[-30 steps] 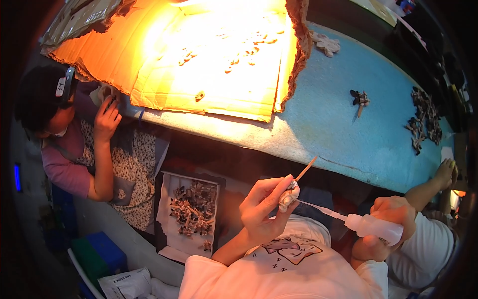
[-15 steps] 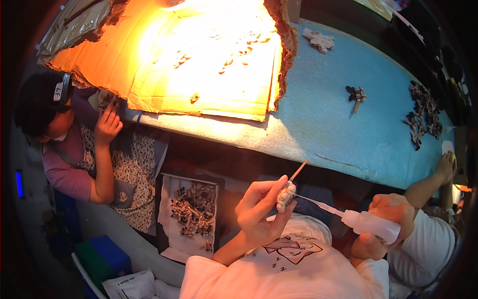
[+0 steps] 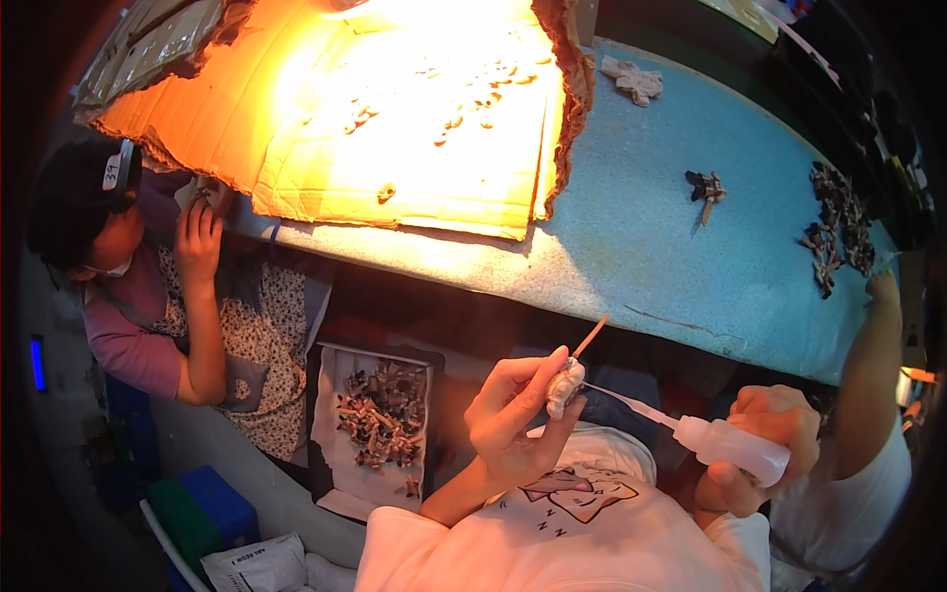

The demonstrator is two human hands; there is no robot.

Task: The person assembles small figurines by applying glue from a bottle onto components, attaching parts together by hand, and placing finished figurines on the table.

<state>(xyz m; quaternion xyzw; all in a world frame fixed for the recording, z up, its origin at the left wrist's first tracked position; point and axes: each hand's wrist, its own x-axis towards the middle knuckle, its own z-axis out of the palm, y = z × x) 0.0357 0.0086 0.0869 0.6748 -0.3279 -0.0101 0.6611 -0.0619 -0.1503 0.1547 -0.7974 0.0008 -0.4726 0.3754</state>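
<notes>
Between the thumb and fingers of my left hand (image 3: pixel 508 409) is a small whitish lumpy piece (image 3: pixel 563 389), and a thin wooden stick (image 3: pixel 590 336) points up and away from it. My right hand (image 3: pixel 779 424) is wrapped round a translucent squeeze bottle (image 3: pixel 730 450), tilted so its long fine nozzle points left. The nozzle's tip is at the right side of the whitish piece; whether it touches, I cannot tell. Both hands are above my lap, short of the table's front edge.
A blue table (image 3: pixel 631 207) lies ahead, with brightly lit cardboard (image 3: pixel 395 212) at left. On it are a dark cluster of small parts (image 3: pixel 838 222), one stick piece (image 3: pixel 706 192) and a white glove (image 3: pixel 631 81). A tray (image 3: pixel 335 483) holds similar parts. Co-workers (image 3: pixel 187 306) sit either side.
My hands, the piece and the bottle have hardly moved. At the right, a co-worker's arm has reached farther over the table; the left co-worker's hand has shifted slightly.
</notes>
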